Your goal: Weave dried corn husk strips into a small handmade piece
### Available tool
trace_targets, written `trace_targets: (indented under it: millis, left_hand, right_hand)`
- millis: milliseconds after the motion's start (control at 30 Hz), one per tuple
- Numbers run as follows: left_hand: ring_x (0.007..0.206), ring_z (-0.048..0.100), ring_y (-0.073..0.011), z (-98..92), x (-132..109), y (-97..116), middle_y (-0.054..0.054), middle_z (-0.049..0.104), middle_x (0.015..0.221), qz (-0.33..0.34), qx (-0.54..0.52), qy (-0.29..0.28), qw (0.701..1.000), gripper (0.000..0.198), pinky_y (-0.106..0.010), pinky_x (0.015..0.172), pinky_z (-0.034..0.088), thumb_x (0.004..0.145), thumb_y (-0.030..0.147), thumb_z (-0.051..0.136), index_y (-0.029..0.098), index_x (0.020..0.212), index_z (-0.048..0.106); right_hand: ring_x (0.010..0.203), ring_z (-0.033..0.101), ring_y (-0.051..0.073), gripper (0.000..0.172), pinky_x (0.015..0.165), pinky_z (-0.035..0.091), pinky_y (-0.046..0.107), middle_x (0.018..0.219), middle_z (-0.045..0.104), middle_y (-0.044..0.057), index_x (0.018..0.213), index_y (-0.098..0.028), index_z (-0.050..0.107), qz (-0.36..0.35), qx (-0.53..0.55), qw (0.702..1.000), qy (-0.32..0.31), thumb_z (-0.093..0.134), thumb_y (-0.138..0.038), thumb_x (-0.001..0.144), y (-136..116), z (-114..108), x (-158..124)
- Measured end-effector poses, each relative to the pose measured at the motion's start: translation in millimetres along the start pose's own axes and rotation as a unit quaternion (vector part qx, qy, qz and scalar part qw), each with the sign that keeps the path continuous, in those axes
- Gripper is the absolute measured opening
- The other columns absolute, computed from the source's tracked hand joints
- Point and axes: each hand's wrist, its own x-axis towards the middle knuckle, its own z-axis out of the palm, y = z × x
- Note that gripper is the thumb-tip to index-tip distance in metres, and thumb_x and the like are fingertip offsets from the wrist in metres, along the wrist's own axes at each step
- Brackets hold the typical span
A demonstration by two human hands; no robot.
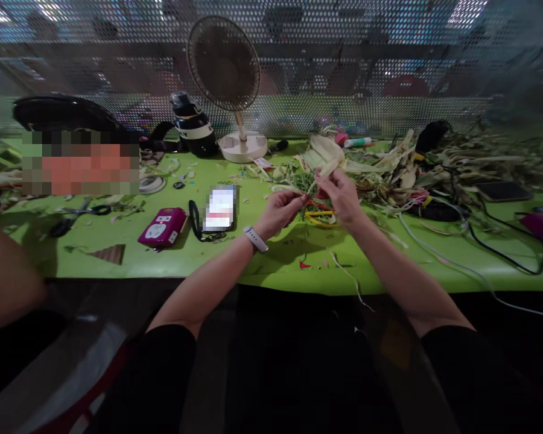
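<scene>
My left hand (280, 210) is closed in a pinch over the green table, a watch with a pale strap on its wrist. What lies between its fingertips is too small to make out. Close by on the right, my right hand (341, 196) grips a pale strip of corn husk (329, 168), which sticks up past the fingers. A pile of shredded green leaves (301, 178) lies just behind the hands. Beneath them is a yellow looped handle (323, 220), partly hidden. A larger pale husk (321, 150) rests behind the right hand.
A phone (219, 208), a magenta box (163, 228) and scissors (81, 211) lie to the left. Behind stand a fan (242, 144) and a black bottle (194, 129). Dried husks (389, 166) and cables (434, 250) spread rightward. Another person's arm (9, 277) is at far left.
</scene>
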Motion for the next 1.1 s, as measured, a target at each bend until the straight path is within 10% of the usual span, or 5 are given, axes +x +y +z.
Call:
trace_targets:
  millis: [100, 267, 633, 1100]
  left_hand:
    - [0.041, 0.029, -0.0027, -1.8, 1.5, -3.4, 0.006, 0.044, 0.047, 0.018, 0.029, -0.036, 0.999, 0.024, -0.02, 0.04, 0.02, 0.075, 0.037, 0.075, 0.014, 0.08, 0.07]
    - [0.045, 0.026, -0.0036, -4.6, 2.9, -11.1, 0.005, 0.039, 0.047, 0.033, 0.077, -0.087, 0.993, 0.029, -0.022, 0.042, 0.018, 0.075, 0.035, 0.076, 0.015, 0.06, 0.062]
    - [0.043, 0.025, -0.0025, -0.7, 3.9, -9.8, 0.007, 0.04, 0.047, -0.026, -0.021, -0.086, 0.996, 0.036, -0.021, 0.041, 0.015, 0.064, 0.049, 0.082, 0.017, 0.078, 0.073]
    - [0.041, 0.029, -0.0024, -7.1, 4.5, -15.1, 0.008, 0.04, 0.048, -0.108, -0.064, -0.121, 0.985, 0.03, -0.019, 0.042, 0.017, 0.064, 0.037, 0.083, 0.015, 0.08, 0.07]
  right_hand:
    - [0.118, 0.055, 0.026, 0.045, 0.098, 0.046, 0.046, 0.114, 0.066, 0.008, 0.112, -0.023, 0.066, -0.071, -0.083, 0.991, 0.082, 0.062, -0.056, 0.082, -3.6, -12.5, 6.4]
    - [0.112, 0.06, 0.027, 0.027, 0.107, 0.039, 0.048, 0.105, 0.072, 0.009, 0.083, -0.023, 0.074, -0.101, -0.134, 0.981, -0.094, 0.069, -0.049, 0.079, -7.3, -2.3, -2.4]
    - [0.081, 0.065, 0.016, 0.039, 0.074, 0.055, 0.03, 0.084, 0.074, 0.004, 0.077, -0.021, 0.073, 0.097, 0.126, 0.981, -0.114, 0.079, -0.057, 0.063, -7.6, 6.0, -4.0]
    - [0.066, 0.055, 0.013, 0.054, 0.059, 0.043, 0.027, 0.074, 0.067, 0.003, 0.077, -0.017, 0.07, 0.038, 0.022, 0.988, -0.149, 0.067, -0.071, 0.068, -11.8, -0.7, 0.3]
